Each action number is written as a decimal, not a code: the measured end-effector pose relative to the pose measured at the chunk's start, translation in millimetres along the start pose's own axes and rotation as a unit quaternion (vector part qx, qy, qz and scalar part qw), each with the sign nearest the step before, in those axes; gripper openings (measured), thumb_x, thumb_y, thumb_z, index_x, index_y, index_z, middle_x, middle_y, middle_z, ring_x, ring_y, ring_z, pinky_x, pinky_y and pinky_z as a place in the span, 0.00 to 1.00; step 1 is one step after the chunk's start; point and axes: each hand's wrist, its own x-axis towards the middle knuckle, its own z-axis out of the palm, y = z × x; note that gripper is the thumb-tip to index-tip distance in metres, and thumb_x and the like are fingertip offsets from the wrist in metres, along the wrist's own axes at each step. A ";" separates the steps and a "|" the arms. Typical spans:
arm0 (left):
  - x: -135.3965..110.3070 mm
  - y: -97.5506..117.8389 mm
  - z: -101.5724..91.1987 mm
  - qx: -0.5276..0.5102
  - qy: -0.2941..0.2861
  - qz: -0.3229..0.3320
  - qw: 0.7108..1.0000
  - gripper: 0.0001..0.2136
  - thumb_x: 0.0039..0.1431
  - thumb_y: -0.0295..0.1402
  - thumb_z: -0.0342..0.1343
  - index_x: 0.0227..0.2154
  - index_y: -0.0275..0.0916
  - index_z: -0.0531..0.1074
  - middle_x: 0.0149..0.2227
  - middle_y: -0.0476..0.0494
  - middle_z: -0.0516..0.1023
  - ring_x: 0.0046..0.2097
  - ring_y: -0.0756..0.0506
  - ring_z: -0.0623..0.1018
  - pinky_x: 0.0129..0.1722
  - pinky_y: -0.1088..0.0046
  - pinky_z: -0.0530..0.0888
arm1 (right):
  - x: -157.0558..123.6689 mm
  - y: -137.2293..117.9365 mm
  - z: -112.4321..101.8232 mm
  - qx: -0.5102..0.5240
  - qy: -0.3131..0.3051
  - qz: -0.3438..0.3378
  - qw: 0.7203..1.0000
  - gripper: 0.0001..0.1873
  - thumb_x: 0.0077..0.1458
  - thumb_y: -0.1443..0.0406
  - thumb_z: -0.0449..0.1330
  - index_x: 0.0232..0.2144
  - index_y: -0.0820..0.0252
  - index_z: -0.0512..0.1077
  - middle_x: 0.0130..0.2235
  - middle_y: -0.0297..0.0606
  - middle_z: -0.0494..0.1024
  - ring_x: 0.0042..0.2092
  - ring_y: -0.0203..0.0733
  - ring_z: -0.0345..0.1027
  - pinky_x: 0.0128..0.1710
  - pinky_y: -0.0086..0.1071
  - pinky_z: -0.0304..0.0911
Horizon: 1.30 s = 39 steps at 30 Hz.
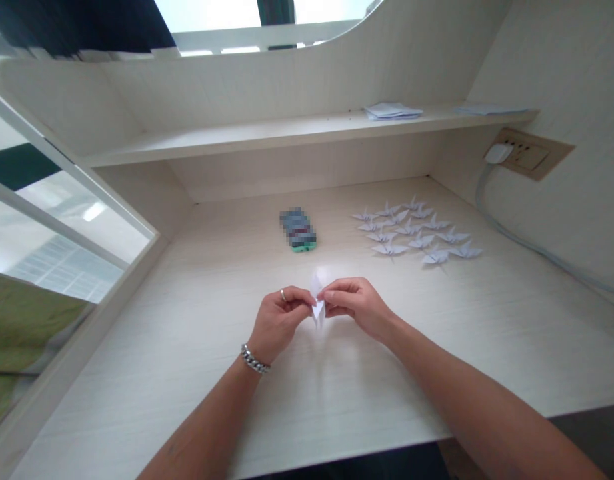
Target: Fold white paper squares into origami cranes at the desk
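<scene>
A small folded white paper piece [317, 293] is pinched between both hands just above the pale wooden desk [197, 373]. My left hand [279, 321], with a ring and a chain bracelet, grips its left side with closed fingers. My right hand [357, 305] pinches the right side. Part of the paper is hidden by my fingers. Several finished white paper cranes [417, 230] lie in rows on the desk to the far right of my hands.
A blurred small box with a green base [297, 230] sits behind my hands. White paper sheets [391, 111] rest on the shelf above. A wall socket with a white plug [499, 153] and cable [527, 243] is at the right. A window [61, 227] is at the left.
</scene>
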 end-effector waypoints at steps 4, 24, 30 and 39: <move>0.0 -1.2 -0.5 -0.009 0.008 -0.026 1.000 0.02 0.45 0.28 0.64 0.25 0.36 0.79 0.27 0.46 0.81 0.30 0.49 0.77 0.34 0.74 0.74 | 1.9 4.0 -2.0 -0.051 0.017 -0.038 0.998 0.09 0.41 0.64 0.68 0.27 0.63 0.77 0.26 0.35 0.78 0.28 0.37 0.71 0.33 0.34 0.69; 0.5 -9.3 4.8 -0.021 0.046 -0.024 0.998 0.09 0.44 0.29 0.67 0.28 0.35 0.74 0.27 0.49 0.77 0.28 0.51 0.76 0.32 0.75 0.74 | 7.6 14.5 -2.1 -0.082 0.046 -0.097 0.991 0.13 0.42 0.64 0.68 0.23 0.60 0.66 0.23 0.29 0.71 0.25 0.34 0.68 0.27 0.31 0.65; -1.7 -10.0 9.6 -0.027 0.059 0.002 0.998 0.11 0.46 0.29 0.66 0.29 0.36 0.69 0.28 0.50 0.75 0.30 0.52 0.76 0.32 0.77 0.74 | 7.1 14.8 -1.4 -0.098 0.051 -0.107 0.988 0.12 0.44 0.62 0.68 0.26 0.60 0.67 0.26 0.31 0.71 0.28 0.36 0.68 0.30 0.31 0.64; -2.4 -12.0 11.0 -0.020 0.072 0.006 0.997 0.11 0.45 0.30 0.66 0.28 0.36 0.69 0.27 0.50 0.74 0.29 0.51 0.75 0.31 0.77 0.73 | 3.9 12.6 3.9 -0.161 0.075 -0.128 0.976 0.13 0.44 0.62 0.67 0.26 0.58 0.65 0.27 0.31 0.70 0.29 0.37 0.65 0.30 0.31 0.61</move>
